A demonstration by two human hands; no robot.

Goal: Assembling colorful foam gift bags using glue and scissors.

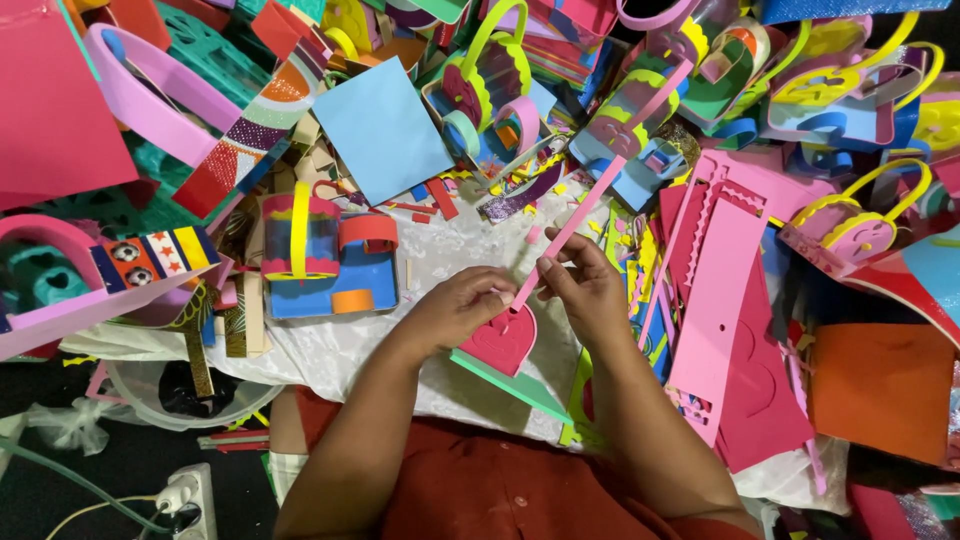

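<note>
Site: you sit in a home craft workshop, working on the floor | Evidence: heaps of coloured foam sheets (716, 300) and offcuts around you; finished foam baskets (330, 260) with handles piled at the back; white cloth (330, 350) as work surface; power strip (190, 497) on dark floor.

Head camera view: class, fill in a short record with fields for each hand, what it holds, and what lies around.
left hand: pinches the pink foam heart
right hand: grips the pink foam strip running up from the heart
surface: white cloth
nearby: blue foam basket on the left, blue foam sheet, pink scalloped foam panel on the right
</note>
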